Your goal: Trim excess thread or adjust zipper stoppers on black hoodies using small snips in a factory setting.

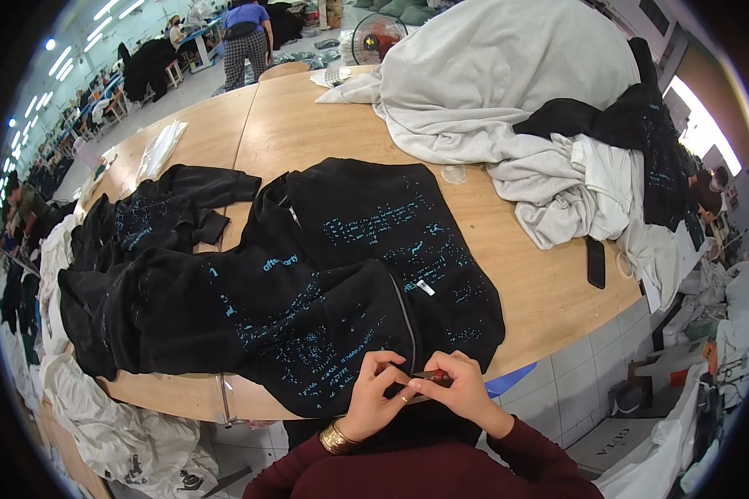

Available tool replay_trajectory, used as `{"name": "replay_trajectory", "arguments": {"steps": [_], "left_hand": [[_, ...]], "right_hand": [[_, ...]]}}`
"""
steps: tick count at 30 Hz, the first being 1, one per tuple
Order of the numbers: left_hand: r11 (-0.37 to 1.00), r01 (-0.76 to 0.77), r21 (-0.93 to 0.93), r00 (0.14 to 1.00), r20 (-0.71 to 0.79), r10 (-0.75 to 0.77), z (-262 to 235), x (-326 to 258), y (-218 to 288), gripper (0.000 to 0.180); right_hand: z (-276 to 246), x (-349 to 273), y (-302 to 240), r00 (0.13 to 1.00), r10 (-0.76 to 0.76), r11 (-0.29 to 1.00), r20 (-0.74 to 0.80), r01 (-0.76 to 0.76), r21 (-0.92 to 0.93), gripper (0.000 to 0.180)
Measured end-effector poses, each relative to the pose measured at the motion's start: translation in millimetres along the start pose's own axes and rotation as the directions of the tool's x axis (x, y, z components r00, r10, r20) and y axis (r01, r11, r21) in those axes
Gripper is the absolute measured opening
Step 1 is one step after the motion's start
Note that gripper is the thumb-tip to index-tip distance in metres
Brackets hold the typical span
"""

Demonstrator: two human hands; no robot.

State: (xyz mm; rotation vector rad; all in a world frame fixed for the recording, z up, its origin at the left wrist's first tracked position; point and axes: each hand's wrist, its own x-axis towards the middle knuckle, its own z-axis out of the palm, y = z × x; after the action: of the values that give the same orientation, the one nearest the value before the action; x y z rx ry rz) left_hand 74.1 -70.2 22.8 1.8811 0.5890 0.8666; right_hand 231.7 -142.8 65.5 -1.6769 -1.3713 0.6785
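A black zip-up jacket (308, 283) with blue printing is spread over the wooden table, its zipper (405, 312) running down toward me. At the zipper's lower end, my left hand (377, 397) is closed in a pinch on the jacket's edge, a bracelet at its wrist. Close beside it, fingertips nearly touching the left's, my right hand (462, 389) grips a small dark tool with a red part (434, 377); its exact kind is partly hidden by the fingers. A small white label (425, 288) lies on the black cloth.
Another black printed garment (141, 220) lies at the left. Large light-grey fabric (499, 75) is heaped at the far right, with a dark phone (596, 262) near it. Bare wooden table (291, 125) shows behind the jacket. White cloth (129, 432) hangs at lower left. People work beyond.
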Motion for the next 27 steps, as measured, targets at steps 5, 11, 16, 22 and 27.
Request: {"name": "replay_trajectory", "arguments": {"steps": [5,11,16,22,27], "left_hand": [[0.999,0.018,0.028,0.999,0.042,-0.019,-2.8,1.2,1.9,0.016],[0.935,-0.184,0.303,0.977,0.164,0.138,-14.9,8.9,3.3,0.015],[0.890,-0.332,0.314,0.923,0.304,0.238,-21.7,15.1,-1.9,0.014],[0.900,-0.351,0.260,0.877,0.428,0.218,-18.6,14.7,-5.6,0.018],[0.901,-0.339,0.270,0.890,0.404,0.214,-15.4,13.5,-9.6,0.019]], "right_hand": [[0.7,1.1,2.0,1.000,0.022,1.000,0.000,-0.022,0.007,0.027],[4.8,1.5,7.2,0.995,0.097,0.991,0.020,-0.099,0.089,0.025],[6.5,2.8,9.5,0.992,0.118,0.989,0.040,-0.121,0.083,0.029],[6.9,4.1,10.1,0.994,0.094,0.993,0.052,-0.098,0.071,0.029],[4.6,3.7,5.3,0.985,0.144,0.987,0.092,-0.150,0.064,0.025]]}}
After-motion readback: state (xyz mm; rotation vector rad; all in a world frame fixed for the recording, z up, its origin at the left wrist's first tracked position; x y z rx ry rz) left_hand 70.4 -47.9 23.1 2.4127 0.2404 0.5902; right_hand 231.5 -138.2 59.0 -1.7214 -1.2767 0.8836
